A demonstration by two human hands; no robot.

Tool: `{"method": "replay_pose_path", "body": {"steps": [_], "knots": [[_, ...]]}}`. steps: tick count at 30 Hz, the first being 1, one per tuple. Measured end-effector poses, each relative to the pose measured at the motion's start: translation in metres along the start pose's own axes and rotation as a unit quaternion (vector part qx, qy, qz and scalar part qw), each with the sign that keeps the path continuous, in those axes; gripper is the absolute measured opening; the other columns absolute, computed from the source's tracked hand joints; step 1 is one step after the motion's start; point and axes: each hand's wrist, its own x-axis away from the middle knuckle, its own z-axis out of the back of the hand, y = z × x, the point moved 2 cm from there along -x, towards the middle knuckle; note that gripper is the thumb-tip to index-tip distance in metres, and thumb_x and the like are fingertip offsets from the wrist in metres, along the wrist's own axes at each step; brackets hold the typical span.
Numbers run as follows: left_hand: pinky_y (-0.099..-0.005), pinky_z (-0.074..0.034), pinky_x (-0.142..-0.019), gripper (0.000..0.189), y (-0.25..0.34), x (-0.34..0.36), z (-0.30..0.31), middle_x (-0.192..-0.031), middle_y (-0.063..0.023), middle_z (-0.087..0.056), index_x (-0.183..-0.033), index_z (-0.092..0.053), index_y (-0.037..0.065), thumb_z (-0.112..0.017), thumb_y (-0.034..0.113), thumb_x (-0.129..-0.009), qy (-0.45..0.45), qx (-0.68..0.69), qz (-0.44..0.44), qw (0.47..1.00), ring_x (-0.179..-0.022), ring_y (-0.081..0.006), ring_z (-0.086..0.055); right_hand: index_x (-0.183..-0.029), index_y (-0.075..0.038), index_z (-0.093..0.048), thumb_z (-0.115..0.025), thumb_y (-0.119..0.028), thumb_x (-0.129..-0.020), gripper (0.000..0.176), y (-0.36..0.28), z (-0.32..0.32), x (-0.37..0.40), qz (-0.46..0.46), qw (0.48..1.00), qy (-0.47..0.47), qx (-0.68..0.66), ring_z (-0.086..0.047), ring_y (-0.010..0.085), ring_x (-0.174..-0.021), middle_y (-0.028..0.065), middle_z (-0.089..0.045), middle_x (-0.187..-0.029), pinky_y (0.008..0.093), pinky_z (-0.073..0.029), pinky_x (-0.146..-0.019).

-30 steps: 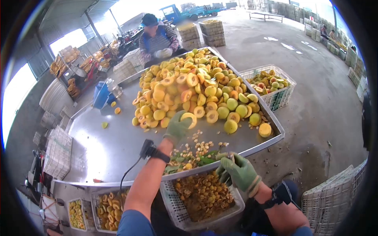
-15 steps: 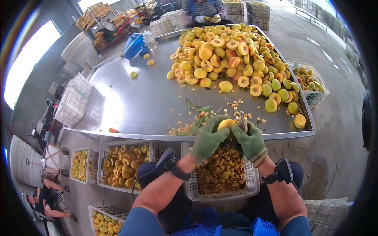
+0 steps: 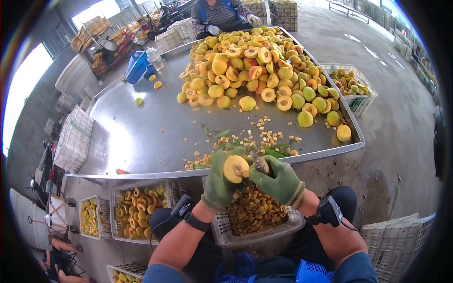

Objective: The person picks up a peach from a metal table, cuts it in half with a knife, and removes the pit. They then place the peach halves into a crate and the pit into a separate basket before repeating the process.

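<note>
My left hand (image 3: pixel 219 186), in a green glove, holds a peach half (image 3: pixel 233 170) above the near table edge. Its cut face is turned up toward me, with a brownish hollow at the centre. My right hand (image 3: pixel 279 185), also gloved, is closed round a small hand tool (image 3: pixel 261 165) with a rounded handle; its working end cannot be made out. The right fingers are close beside the peach half. Right below both hands is a white crate (image 3: pixel 295 226) filled with brown peach scraps. Loose pits (image 3: pixel 271 137) and green leaves lie on the table just beyond.
A big pile of peaches (image 3: pixel 250 66) covers the far part of the metal table (image 3: pixel 155 113). A blue container (image 3: pixel 137 67) and a clear bottle stand at the far left. Crates of peach halves (image 3: pixel 137 212) sit at lower left. Across the table sits a person (image 3: pixel 219 19) in gloves.
The peach half has turned so its cut face shows. Both hands are lower in view, and the tool in my right hand now slants. The whole view has shifted a little.
</note>
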Motion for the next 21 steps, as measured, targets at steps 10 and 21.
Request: {"method": "replay_pose_path", "body": {"steps": [10,21], "knots": [[-0.0363,-0.055,-0.096,0.064,-0.020,0.005,-0.012,-0.120,-0.0148,-0.068,-0.137,-0.056,-0.005,-0.042,0.051,-0.108,-0.015,-0.042,0.032,0.999,-0.106,-0.0234,-0.068,-0.113,-0.006,-0.065,-0.067,-0.034,-0.094,0.034,0.007,0.010,0.026,0.022,0.961,-0.034,0.275,-0.069,0.0431,-0.090,0.0225,-0.072,-0.095,0.0487,-0.054,-0.077],[-0.0326,-0.054,-0.088,0.045,-0.001,0.011,-0.046,-0.109,-0.0111,-0.070,-0.132,-0.059,-0.002,-0.055,0.032,-0.104,-0.009,-0.135,0.026,0.990,-0.098,-0.0190,-0.068,-0.109,-0.005,-0.063,-0.065,-0.035,-0.094,0.034,0.001,0.011,0.033,0.015,0.948,-0.049,0.315,-0.068,0.0439,-0.088,0.0224,-0.071,-0.094,0.0519,-0.053,-0.077]]}}
